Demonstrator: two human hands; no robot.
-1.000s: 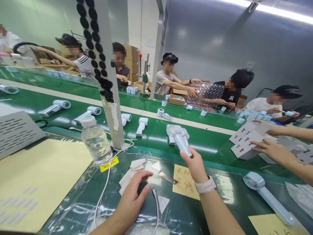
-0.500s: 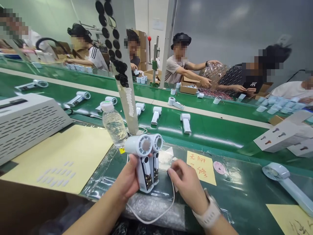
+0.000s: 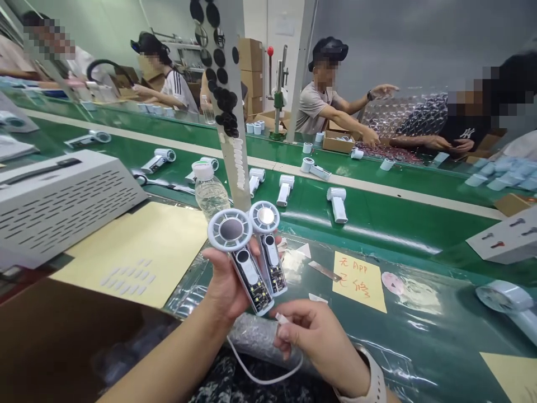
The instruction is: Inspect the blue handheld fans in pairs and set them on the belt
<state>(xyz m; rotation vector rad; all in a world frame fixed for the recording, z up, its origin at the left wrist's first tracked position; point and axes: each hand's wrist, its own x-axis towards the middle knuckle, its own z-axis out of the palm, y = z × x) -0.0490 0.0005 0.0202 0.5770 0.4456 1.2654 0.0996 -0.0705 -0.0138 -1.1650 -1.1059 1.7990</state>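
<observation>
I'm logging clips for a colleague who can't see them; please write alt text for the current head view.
A person's left hand holds two round-headed handheld devices with exposed circuit boards, while the right hand grips the end of a white cable near them. Beyond, similar devices lie on a green belt, with co-workers along its far side.

A: Handheld fans (image 3: 250,272): housing material?
B: Smooth plastic, low sheen. Round center plates (image 3: 231,229) look metallic; one mirror-bright, one duller.
A: Bottle (image 3: 211,195)?
B: Clear, glossy plastic. Conveyor belt (image 3: 386,226) reads smooth, glossy, light-streaked.
A: Workbench (image 3: 419,336)?
B: Glossy sheet covering, creased in places.
A: Handwritten note (image 3: 359,282) and large yellow sheet (image 3: 168,235)?
B: Both matt paper.
A: Slotted case (image 3: 84,193)?
B: Painted metal by look, satin, smooth.
A: Cable (image 3: 268,383), watch strap (image 3: 375,376)?
B: Smooth plastic sheath; matt, rubber-like band. Bubble wrap (image 3: 392,115): thin, glossy film.
</observation>
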